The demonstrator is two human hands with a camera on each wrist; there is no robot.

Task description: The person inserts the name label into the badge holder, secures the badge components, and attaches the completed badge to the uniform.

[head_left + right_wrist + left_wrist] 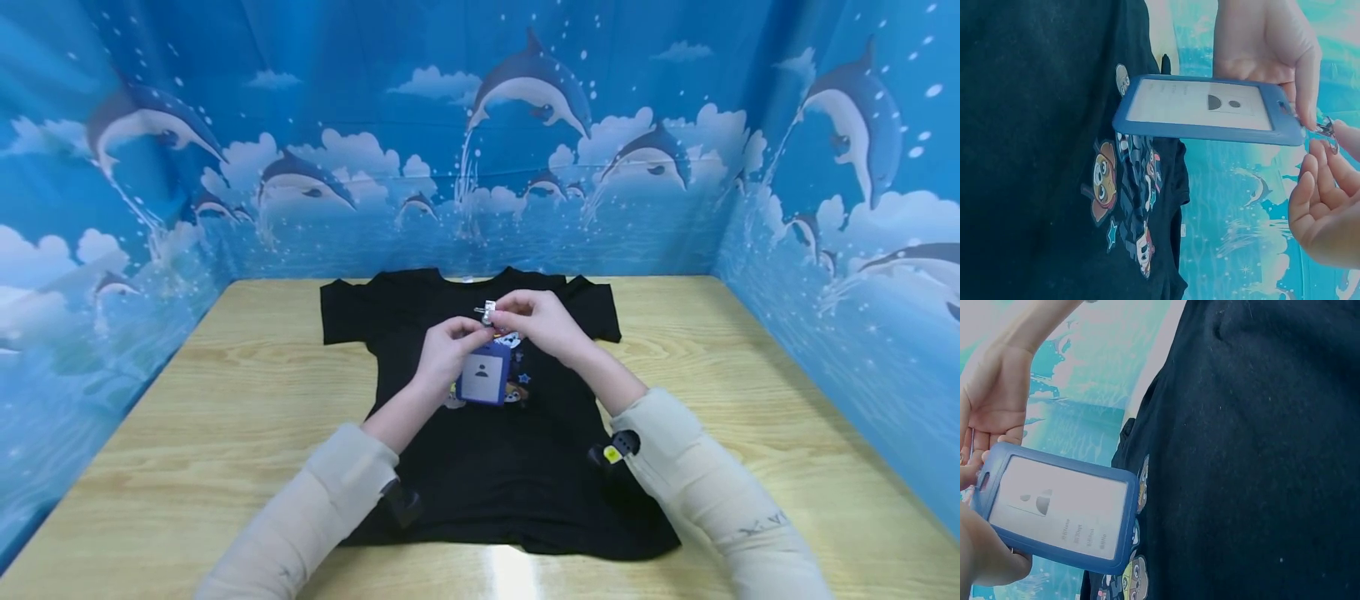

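A blue-framed badge holder (482, 386) with a white card hangs above a black T-shirt (480, 475). My left hand (442, 354) pinches at the slotted end of the holder; its fingers (1307, 94) lie beside the slot, partly behind the frame. My right hand (543, 325) holds a small shiny metal clip (487, 313) at that same end. In the right wrist view, the clip (1329, 131) sits between the right thumb and fingers, close to the left fingertip. How the clip joins the holder is partly hidden by the fingers.
The T-shirt lies spread on a light wooden table (247, 417), collar at the far side, with a cartoon print (1105, 178) on its chest. Blue dolphin-patterned curtains (360, 125) stand behind the table and along both sides.
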